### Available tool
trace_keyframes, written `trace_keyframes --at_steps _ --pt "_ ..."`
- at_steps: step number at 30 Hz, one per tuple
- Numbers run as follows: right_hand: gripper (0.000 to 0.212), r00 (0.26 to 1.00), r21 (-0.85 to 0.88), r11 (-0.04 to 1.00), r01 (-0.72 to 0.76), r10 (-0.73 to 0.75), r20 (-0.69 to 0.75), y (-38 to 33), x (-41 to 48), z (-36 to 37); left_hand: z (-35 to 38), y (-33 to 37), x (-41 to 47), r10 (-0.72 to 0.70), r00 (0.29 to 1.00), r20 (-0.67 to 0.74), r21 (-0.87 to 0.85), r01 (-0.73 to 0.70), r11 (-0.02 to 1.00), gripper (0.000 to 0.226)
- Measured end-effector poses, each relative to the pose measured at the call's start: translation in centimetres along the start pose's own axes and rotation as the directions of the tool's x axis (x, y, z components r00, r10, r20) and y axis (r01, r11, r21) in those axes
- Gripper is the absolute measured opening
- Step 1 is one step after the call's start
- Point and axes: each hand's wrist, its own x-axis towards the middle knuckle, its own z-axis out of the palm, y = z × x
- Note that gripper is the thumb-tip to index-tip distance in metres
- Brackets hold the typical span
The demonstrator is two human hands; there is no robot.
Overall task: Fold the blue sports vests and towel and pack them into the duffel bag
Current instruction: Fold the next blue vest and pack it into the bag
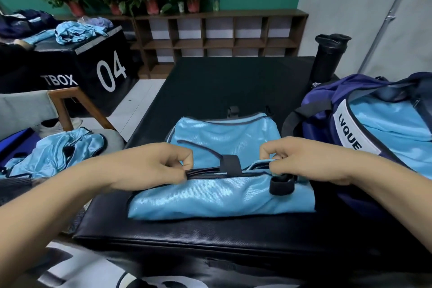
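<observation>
Currently mid-fold: blue vest lies on black mat directly ahead, long axis left-right. Left hand pinches dark hem at left end, right hand pinches right end. Duffel bag stands just beside vest, rightward, nearer right hand.

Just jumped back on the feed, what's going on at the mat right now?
A person is folding a shiny light blue sports vest on the black padded mat. The left hand and right hand each pinch its dark-trimmed edge along the fold. The open navy duffel bag sits to the right with light blue fabric already inside. More crumpled blue vests lie on the left.
</observation>
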Motion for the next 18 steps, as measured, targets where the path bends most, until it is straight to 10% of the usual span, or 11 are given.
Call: trace_keyframes --at_steps 18 --pt "0.012 0.911 0.767 0.642 -0.013 0.324 -0.255 2.3 7.4 -2.7 -2.2 -3.5 10.8 0.012 0.82 -0.572 0.123 0.071 0.99 0.011"
